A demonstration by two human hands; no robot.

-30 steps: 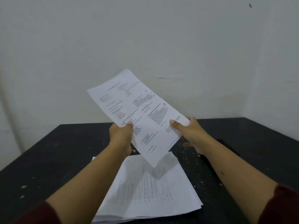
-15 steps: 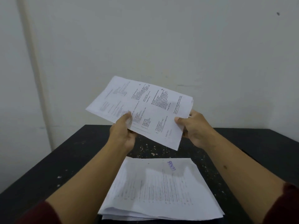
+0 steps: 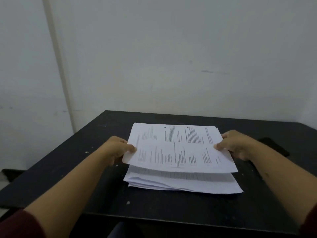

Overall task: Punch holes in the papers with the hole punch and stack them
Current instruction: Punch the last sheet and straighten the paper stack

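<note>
Sheet came down from up in the air, turned flat, and hovered just over the stack, near edge not quite settled. Two punched holes showed along its far edge, so punching looked done for this one; stacking was the step in hand. L hand pinched the left edge, R hand pinched the right edge, both gripping the sheet. Stack sat mid worktop. Dark object by the R wrist, prob. the punch, but couldn't tell. Next: let go, square up edges.
</note>
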